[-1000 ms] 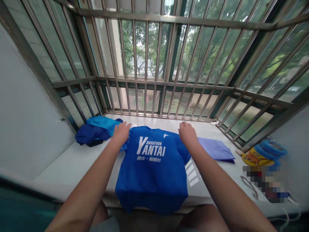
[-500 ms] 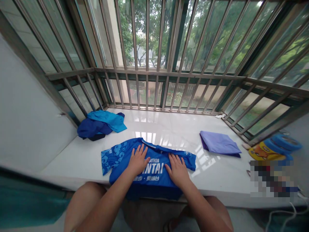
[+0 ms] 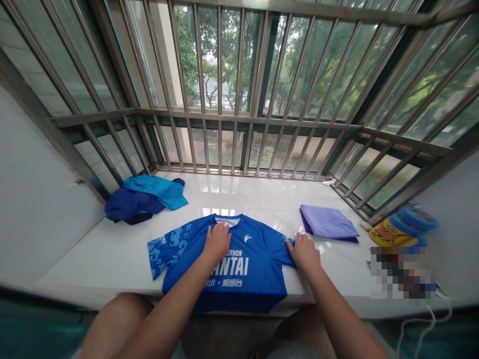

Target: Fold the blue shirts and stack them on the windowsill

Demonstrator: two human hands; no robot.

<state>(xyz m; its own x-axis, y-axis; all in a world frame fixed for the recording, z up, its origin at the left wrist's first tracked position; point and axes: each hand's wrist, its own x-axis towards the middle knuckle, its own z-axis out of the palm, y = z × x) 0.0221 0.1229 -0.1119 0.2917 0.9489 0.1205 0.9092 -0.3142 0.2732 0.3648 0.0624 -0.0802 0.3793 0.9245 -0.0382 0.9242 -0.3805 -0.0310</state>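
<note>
Both forearms are bare, with no sleeves, and the knees are bare.

I saw soft daylight coming through the barred window [image 3: 232, 89], glare streaking the white sill [image 3: 239, 192]; bars bowed at the edges, focus stayed sharp.

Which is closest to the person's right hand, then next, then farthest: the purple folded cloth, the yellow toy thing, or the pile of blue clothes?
From the right hand:
1. Purple folded cloth, just beyond it, slightly right.
2. Yellow toy, farther right at the sill's edge.
3. Pile of blue clothes, far across in the left corner.
</note>
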